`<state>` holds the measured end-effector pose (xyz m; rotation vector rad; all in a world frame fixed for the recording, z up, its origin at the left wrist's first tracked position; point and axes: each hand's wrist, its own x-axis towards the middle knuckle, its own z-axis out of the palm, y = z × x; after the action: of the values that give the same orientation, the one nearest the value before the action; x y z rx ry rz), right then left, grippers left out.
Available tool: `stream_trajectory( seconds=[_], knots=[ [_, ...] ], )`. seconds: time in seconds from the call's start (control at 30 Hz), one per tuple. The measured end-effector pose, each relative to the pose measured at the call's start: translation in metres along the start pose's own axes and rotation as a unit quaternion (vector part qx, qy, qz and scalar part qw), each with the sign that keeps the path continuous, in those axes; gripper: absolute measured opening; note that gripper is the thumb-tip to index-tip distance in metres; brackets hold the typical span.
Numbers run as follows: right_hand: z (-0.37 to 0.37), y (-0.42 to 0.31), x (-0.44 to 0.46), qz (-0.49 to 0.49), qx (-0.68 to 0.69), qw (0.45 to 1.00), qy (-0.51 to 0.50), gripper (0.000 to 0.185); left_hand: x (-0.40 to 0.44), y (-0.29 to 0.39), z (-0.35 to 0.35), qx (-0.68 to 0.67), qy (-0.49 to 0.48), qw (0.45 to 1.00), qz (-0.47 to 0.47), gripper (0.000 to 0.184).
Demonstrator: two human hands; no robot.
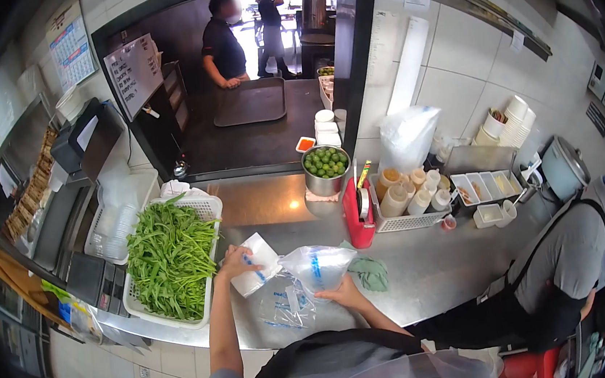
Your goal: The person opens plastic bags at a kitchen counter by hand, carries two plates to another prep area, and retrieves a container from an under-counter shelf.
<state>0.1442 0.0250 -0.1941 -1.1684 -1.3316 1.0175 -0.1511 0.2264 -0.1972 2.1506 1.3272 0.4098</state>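
My left hand [235, 262] is closed on a stack of white sheets with blue print [255, 266], above the steel counter [247, 219]. To its right, my right hand [341, 292] grips the lower edge of a clear plastic bag with blue print [315, 266]. Between the hands, a loose clear wrapper [285, 309] lies on the counter. A white basket of leafy greens [205, 209] stands just left of my left hand. Beside the bag, on its right, is a crumpled green cloth [370, 273].
A metal pot of green limes [325, 171], a red holder [358, 213] and a crate of sauce bottles [411, 220] stand along the counter's back. At the right stands a co-worker [563, 251]. Two people are beyond the pass-through window, near a tray [249, 102].
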Motion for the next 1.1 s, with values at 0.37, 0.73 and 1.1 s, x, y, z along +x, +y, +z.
stream_trajectory(
  seconds=[0.37,0.73,1.1],
  knots=[
    [0.004,-0.025,0.005,-0.061,0.012,0.997,0.038,0.094,0.062,-0.042,0.006,0.189,0.042,0.978,0.076,0.013],
    [-0.029,-0.093,0.0,-0.133,-0.11,0.984,0.031,0.116,0.011,0.157,-0.164,-0.187,0.221,0.954,0.073,0.015],
    [-0.007,-0.282,-0.008,-0.246,-0.123,0.957,-0.093,0.052,-0.144,0.291,-0.14,-0.298,-0.202,0.909,0.212,0.012]
  ],
)
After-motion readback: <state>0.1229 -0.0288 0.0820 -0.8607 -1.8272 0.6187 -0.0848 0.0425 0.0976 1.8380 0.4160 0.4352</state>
